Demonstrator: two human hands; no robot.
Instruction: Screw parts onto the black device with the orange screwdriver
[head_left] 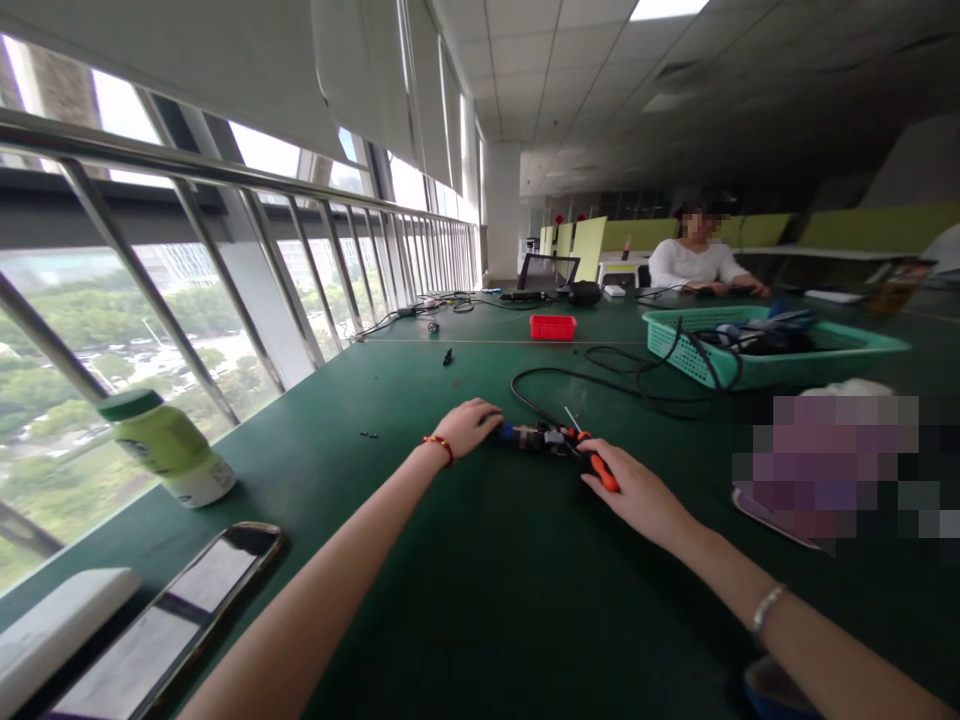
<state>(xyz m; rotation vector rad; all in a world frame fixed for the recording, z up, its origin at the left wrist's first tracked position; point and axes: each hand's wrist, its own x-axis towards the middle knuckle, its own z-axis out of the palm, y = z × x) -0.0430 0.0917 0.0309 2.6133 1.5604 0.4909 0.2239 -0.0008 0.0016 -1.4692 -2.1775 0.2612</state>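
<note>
On the green table lies a slim cylindrical device [529, 436] with a blue end, a metallic middle and dark parts at the right. My left hand [469, 428], wearing a red beaded bracelet, is closed around its blue left end; the fingertips are partly hidden. My right hand [626, 487] grips a screwdriver [604, 473] with an orange and black handle. Its thin shaft points up and to the left, beside the device's right end. Whether the tip touches anything I cannot tell. A black cable [547, 372] runs behind the device.
Small dark pieces [368, 434] and a black part [448, 357] lie beyond my left hand. Farther off are a red bin [553, 327] and a green basket [675, 352] of cables. A bottle [169, 447] and phone [176, 625] are left. A person in white [694, 263] sits opposite.
</note>
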